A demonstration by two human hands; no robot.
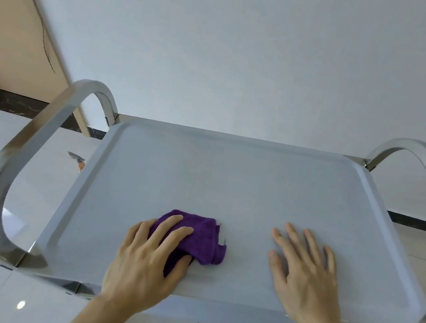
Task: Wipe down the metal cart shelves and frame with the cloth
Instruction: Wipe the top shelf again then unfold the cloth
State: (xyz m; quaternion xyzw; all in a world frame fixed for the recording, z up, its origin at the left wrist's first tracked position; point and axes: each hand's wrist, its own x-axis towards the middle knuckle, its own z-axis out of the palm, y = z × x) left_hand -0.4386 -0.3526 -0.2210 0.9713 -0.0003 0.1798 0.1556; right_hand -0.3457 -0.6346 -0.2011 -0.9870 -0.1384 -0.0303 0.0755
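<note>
Currently, the left hand presses the purple cloth onto the cart's top shelf, fingers curled over it; the right hand rests flat, holding nothing.

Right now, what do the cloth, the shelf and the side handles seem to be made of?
Cloth: soft purple terry or microfibre, judging by its fuzzy nap and crumpled folds. Shelf: apparently sheet metal with a matte, brushed finish; it has a pressed raised rim and only a dull sheen. Handles: polished metal, probably stainless steel, with bright mirror-like reflections.
</note>
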